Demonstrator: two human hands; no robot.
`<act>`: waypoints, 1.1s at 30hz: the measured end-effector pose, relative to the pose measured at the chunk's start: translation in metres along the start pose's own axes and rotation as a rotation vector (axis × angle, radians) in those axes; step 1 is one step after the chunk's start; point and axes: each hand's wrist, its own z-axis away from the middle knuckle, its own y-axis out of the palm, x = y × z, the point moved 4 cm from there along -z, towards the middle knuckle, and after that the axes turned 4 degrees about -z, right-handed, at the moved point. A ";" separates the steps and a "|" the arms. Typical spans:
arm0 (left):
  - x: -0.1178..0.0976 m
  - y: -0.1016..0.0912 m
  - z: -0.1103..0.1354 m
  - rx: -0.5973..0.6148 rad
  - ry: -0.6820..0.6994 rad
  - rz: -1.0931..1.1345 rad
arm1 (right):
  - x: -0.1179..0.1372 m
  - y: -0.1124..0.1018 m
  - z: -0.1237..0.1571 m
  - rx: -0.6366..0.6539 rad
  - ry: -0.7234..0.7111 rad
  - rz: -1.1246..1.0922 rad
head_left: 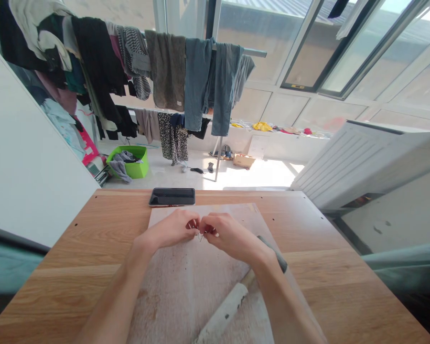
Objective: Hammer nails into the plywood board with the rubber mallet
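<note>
My left hand (pixel 179 225) and my right hand (pixel 224 232) meet over the far part of a worn, whitish wooden board (pixel 186 286). Both have their fingers closed in a pinch, fingertips almost touching. Between them shows a thin, wire-like piece (pixel 200 237), too small to make out clearly. Beneath my right forearm lies what looks like a hammer, its white-wrapped handle (pixel 222 313) pointing toward me and its dark grey head (pixel 277 255) partly covered by my wrist.
A black-screened phone (pixel 172 196) lies at the far edge of the wooden table (pixel 308 282). Beyond it stand a green basket (pixel 138 167) with clothes and a rack of hanging laundry (pixel 168 71). A white ribbed cabinet (pixel 329 162) is at the right.
</note>
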 end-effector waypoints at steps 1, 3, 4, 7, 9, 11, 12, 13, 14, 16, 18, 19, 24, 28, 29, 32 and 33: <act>-0.001 0.000 0.000 0.001 -0.001 0.007 | 0.000 0.000 0.000 0.001 0.000 -0.002; -0.002 -0.001 0.001 0.001 -0.006 0.020 | 0.000 0.000 0.000 0.000 -0.001 -0.002; -0.003 -0.001 0.001 -0.001 -0.009 0.023 | 0.000 0.000 0.000 -0.001 -0.002 0.000; -0.003 -0.001 0.001 -0.004 -0.009 0.029 | 0.000 0.000 0.000 0.000 -0.002 0.004; -0.004 0.000 0.001 -0.002 -0.003 0.033 | 0.000 0.000 0.000 0.004 0.000 0.005; -0.004 0.001 0.000 -0.001 -0.002 0.031 | 0.001 0.000 0.000 0.002 -0.001 0.010; -0.004 0.001 0.000 -0.001 -0.002 0.027 | 0.001 0.000 0.000 -0.001 -0.003 0.013; -0.004 0.001 0.001 -0.001 -0.003 0.023 | 0.002 -0.001 0.000 -0.005 -0.005 0.015; -0.004 0.001 0.001 -0.002 -0.005 0.023 | 0.002 -0.001 0.000 -0.006 -0.006 0.016; -0.005 0.001 0.001 0.000 -0.009 0.033 | 0.004 -0.002 0.000 -0.003 -0.004 0.016; -0.006 0.001 0.002 0.009 -0.015 0.051 | 0.005 -0.002 0.000 0.003 -0.001 0.012; -0.006 0.000 0.002 0.015 -0.016 0.058 | 0.005 -0.003 0.000 0.004 -0.001 0.009; -0.010 -0.001 0.003 0.014 -0.010 0.050 | 0.005 -0.004 0.001 0.003 -0.011 -0.011; -0.013 -0.003 0.005 0.009 -0.006 0.043 | 0.005 -0.003 0.001 -0.002 -0.014 -0.016; -0.013 -0.004 0.005 0.007 -0.001 0.040 | 0.005 -0.003 0.001 -0.003 -0.015 -0.015; -0.013 -0.004 0.006 0.007 0.008 0.023 | 0.006 -0.004 0.001 -0.002 -0.012 -0.016; -0.013 -0.004 0.006 0.012 0.007 0.017 | 0.006 -0.004 0.001 -0.003 -0.010 -0.018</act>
